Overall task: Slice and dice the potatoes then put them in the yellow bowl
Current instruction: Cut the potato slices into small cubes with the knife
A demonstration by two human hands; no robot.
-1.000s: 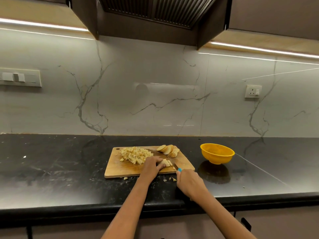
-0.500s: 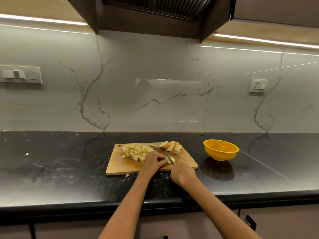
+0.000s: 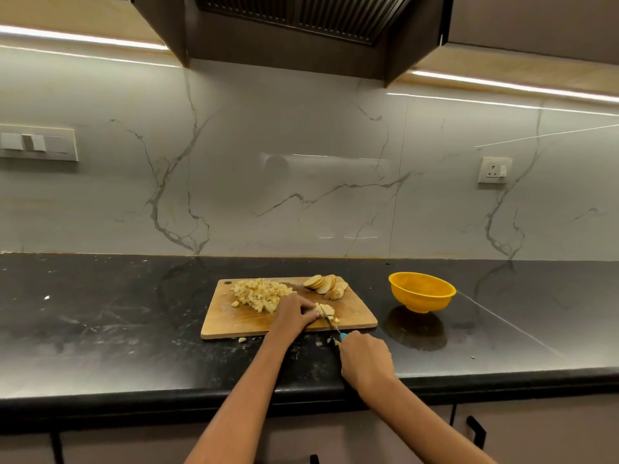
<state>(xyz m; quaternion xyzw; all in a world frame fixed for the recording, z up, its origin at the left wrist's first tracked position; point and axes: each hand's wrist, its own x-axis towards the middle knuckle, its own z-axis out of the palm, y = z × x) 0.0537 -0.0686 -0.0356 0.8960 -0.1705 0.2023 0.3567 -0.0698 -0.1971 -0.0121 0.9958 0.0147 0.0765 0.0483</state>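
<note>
Where cubed: pale potato heap (image 3: 261, 294), wooden board (image 3: 234, 321).

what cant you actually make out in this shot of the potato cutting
Head view only:
- Knife: the handle is hidden inside the right hand; only a blue tip and a thin, blurred blade show.
- Potato piece being cut: partly covered by the left hand, so its size is unclear.
- Yellow bowl: seen at a low angle, so its bottom is out of sight.
- Bits on the counter: too small to identify.
</note>
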